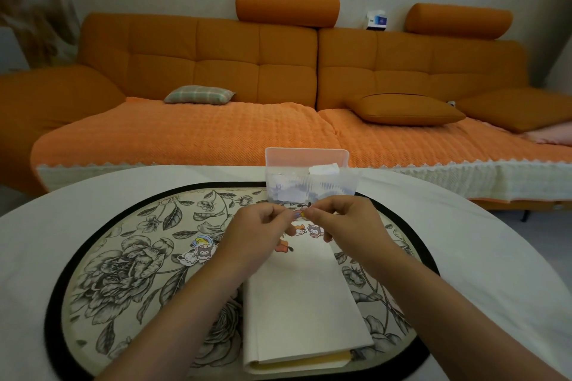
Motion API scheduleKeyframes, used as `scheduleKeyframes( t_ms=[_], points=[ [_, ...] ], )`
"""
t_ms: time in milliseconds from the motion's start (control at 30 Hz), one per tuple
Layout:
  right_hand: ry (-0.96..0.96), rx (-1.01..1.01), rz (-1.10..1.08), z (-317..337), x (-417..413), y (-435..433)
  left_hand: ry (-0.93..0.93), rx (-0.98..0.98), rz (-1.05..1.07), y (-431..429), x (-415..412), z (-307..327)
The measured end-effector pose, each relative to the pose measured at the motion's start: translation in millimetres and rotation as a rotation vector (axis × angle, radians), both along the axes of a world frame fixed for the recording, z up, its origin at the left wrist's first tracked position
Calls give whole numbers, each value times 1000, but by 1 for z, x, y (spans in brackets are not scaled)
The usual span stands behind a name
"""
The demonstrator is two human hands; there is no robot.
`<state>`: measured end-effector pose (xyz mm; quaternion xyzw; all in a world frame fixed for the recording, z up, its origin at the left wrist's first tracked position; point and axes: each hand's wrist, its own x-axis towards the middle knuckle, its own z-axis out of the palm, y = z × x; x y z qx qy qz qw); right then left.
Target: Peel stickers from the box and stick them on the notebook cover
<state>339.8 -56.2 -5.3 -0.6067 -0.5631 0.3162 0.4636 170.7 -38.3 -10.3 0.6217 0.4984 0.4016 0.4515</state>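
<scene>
A white notebook [301, 297] lies on a floral round mat, with a few cartoon stickers [311, 230] stuck near its far edge. Behind it stands a clear plastic box [309, 176] with its lid up and paper pieces inside. My left hand [263, 230] and my right hand [343, 219] meet above the notebook's far edge. Both pinch a small colourful sticker [301, 213] between their fingertips. A few loose stickers [199, 252] lie on the mat to the left.
The floral mat [123, 272] with a black rim covers the middle of a white round table [495, 257]. An orange sofa [247, 71] with cushions runs along the wall beyond the table.
</scene>
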Motion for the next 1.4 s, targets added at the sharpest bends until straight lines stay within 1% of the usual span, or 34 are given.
scheduleKeyframes(
  t_ms=[100,133,167,233,333,367,433,533,733,833,1133,1200,1300,1400],
  points=[
    [1,-25,-36,-3,1,1,0,-111,-4,2,2,3],
    [-2,-42,-46,-5,0,2,9,-107,1,3,2,1],
    [-5,-61,-61,-6,0,3,47,-64,12,5,1,-2],
    [3,-122,-83,-9,3,5,246,106,47,8,-4,-10],
    [-21,-276,-46,-14,5,5,658,358,16,14,-14,-24],
    [-38,-314,-36,-17,5,5,764,405,-22,16,-16,-27],
    [-59,-344,-48,-21,3,6,859,421,-88,16,-17,-32],
    [-80,-335,-81,-26,1,8,849,397,-99,17,-17,-37],
    [-88,-323,-126,-32,-6,10,881,399,-98,18,-17,-38],
    [-122,-309,-149,-37,-8,11,870,401,-101,18,-16,-37],
    [-369,-284,-205,-37,-17,6,840,439,-86,17,-17,-40],
    [-415,-276,-213,-36,-19,5,838,472,-85,16,-18,-41],
    [-486,-283,-218,-32,-21,4,794,590,-107,15,-18,-41],
    [-615,-291,-227,-27,-20,4,792,598,-178,14,-16,-40]
  ],
)
